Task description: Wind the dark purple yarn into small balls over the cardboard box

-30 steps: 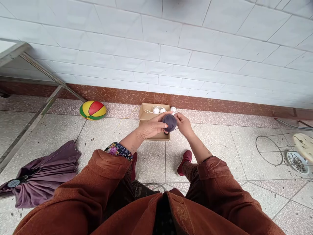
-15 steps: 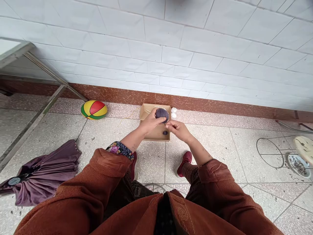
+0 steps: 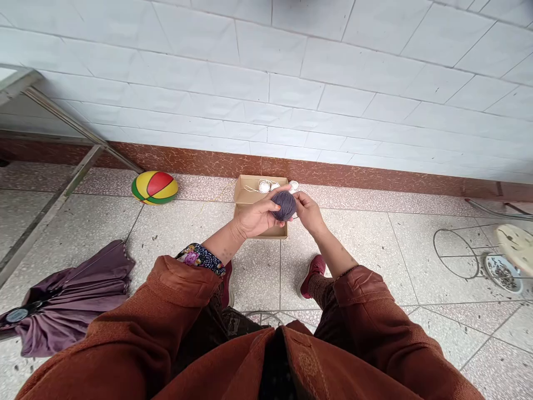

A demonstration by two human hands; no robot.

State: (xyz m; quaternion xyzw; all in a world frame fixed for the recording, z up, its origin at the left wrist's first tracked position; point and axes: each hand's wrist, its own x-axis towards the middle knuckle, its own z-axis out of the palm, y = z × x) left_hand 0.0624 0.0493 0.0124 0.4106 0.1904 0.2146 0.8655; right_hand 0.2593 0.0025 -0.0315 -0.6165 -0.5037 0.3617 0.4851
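Observation:
A dark purple-grey ball of yarn [image 3: 284, 206] rests in my left hand [image 3: 255, 218], whose thumb and fingers are wrapped round it. At the ball's right side my right hand [image 3: 308, 211] is closed in a pinch, with a bit of dark yarn strand showing just below its fingertips. Under both hands an open cardboard box [image 3: 244, 195] stands on the floor, partly hidden by them. White yarn balls [image 3: 264, 186] lie at the back of the box, and another white ball [image 3: 293, 185] sits by its right edge.
A yellow, red and green ball [image 3: 155, 188] lies by the wall at left, near a metal table frame [image 3: 79, 178]. A folded purple umbrella [image 3: 79, 300] lies at lower left. A wire stand [image 3: 456, 254] and a dish of dark bits [image 3: 503, 273] are at right.
My left hand has turned and shifted right with the yarn ball, uncovering the white balls in the box. My right hand has moved up against the ball's right side.

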